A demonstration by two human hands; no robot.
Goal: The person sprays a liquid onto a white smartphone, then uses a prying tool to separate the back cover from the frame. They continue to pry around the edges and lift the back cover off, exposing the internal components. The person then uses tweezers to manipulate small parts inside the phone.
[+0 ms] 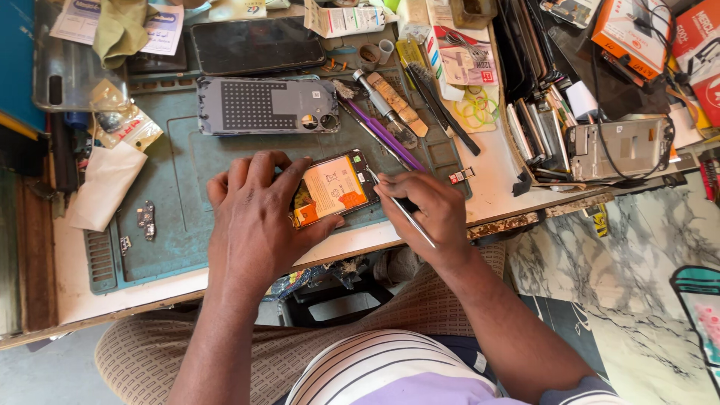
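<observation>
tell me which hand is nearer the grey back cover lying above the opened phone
Left. The left hand lies just below the grey back cover, covering the opened phone's left part. The right hand, holding thin tweezers, sits lower and off to the right.

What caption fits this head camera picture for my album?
Left hand steadies an opened phone on a green mat while right hand works tweezers.
</observation>
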